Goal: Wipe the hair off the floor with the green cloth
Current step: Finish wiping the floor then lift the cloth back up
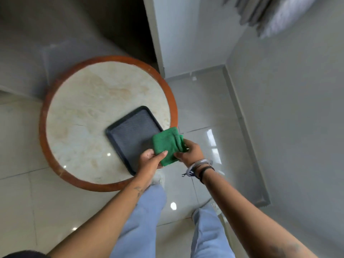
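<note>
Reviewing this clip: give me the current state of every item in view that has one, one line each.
green cloth: folded, held in the air by both hands
left hand: gripping the cloth's near corner
right hand: gripping the cloth's right side
black tray: empty, flat on the table
round table: upright, holding only the tray

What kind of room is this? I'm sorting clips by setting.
Probably a home living area: glossy tiled floor, a round marble-topped side table holding a black tray, and plain grey walls.
</note>
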A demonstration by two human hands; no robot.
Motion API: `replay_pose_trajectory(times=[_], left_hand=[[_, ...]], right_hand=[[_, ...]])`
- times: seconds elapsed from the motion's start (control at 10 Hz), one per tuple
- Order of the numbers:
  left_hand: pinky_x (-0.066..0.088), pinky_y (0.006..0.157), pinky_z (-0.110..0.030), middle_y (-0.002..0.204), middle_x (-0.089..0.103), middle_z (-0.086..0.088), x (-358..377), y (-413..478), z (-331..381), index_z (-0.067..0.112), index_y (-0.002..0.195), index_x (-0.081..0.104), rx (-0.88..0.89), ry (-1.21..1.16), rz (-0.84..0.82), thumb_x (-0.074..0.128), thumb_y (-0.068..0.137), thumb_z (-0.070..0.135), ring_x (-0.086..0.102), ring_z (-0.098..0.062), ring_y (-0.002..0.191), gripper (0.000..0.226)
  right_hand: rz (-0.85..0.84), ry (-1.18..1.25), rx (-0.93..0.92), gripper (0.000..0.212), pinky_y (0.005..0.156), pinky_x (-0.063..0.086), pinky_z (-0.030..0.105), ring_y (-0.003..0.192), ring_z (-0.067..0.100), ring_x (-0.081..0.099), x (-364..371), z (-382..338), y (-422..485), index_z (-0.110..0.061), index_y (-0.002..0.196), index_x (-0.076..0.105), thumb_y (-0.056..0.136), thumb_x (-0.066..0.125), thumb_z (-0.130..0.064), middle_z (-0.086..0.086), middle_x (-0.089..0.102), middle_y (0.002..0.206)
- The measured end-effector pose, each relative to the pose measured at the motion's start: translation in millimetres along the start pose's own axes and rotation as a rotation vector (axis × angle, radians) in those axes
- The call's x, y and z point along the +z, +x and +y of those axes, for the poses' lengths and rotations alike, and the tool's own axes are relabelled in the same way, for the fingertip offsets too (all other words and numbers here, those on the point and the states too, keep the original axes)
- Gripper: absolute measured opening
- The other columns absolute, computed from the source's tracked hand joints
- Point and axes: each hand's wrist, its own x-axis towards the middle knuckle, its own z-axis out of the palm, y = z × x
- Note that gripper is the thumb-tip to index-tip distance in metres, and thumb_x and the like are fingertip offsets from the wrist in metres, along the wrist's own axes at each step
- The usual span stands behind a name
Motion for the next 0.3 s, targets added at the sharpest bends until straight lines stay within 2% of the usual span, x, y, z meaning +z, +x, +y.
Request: replay_pose_trajectory(times=[0.1,0.2,0.3], left_hand=[[0.055,0.061,-0.031,0.087,0.072,-0.017,-20.1,21.0,0.8,0.007,0.089,0.064,-0.058,0.011,0.115,0.070,0.084,0.013,0.069,-0.030,0.074,0.011],[0.057,0.063,-0.039,0.084,0.071,-0.019,-34.1,50.4,-4.6,0.010,0.079,0.059,-0.128,0.141,0.233,0.072,0.083,0.019,0.068,-0.030,0.064,0.016],[0.058,0.069,-0.043,0.087,0.072,-0.020,-34.5,58.5,-6.0,0.009,0.082,0.061,-0.118,0.289,0.253,0.073,0.081,0.023,0.070,-0.034,0.072,0.018]], right_hand=[[0.087,-0.232,-0.072,0.042,0.086,0.053,0.037,0.101,0.037,0.063,43.1,-4.7,25.5,-0.006,0.117,0.063,0.075,0.068,-0.001,0.021,0.066,0.112],[0.119,-0.565,-0.076,0.039,0.089,0.044,0.042,0.109,0.034,0.057,83.0,-0.8,49.2,-0.016,0.117,0.063,0.078,0.065,-0.014,0.011,0.064,0.120],[0.158,-0.732,-0.110,0.037,0.087,0.039,0.043,0.110,0.033,0.052,89.4,9.3,50.1,-0.015,0.114,0.062,0.078,0.065,-0.018,0.009,0.061,0.122]])
